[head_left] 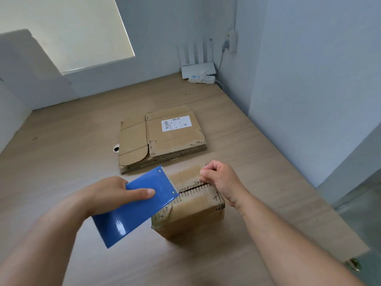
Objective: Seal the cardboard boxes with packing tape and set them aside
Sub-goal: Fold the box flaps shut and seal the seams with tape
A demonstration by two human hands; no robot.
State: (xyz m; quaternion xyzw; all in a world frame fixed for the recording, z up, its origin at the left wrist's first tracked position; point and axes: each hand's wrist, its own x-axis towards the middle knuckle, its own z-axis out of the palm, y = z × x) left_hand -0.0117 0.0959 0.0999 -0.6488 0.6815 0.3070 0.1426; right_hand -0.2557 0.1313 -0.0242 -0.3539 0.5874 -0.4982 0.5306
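Left hand (111, 196) grips blue dispenser (134, 211); curled right hand (221, 180) rests atop box (193, 215).

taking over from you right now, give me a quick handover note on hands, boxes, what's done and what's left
Left hand: grips the blue tape dispenser, whose front edge is at the left end of the top seam of the box.
Right hand: fingers curled, pinching at the seam's right end; I cannot tell if they hold tape.
Things: the box stands on the wooden surface, with a stack of flat cardboard behind it.
Done: flaps folded down.
Left: the top seam shows a gap, so tape it, set the box aside, then do the flat ones.
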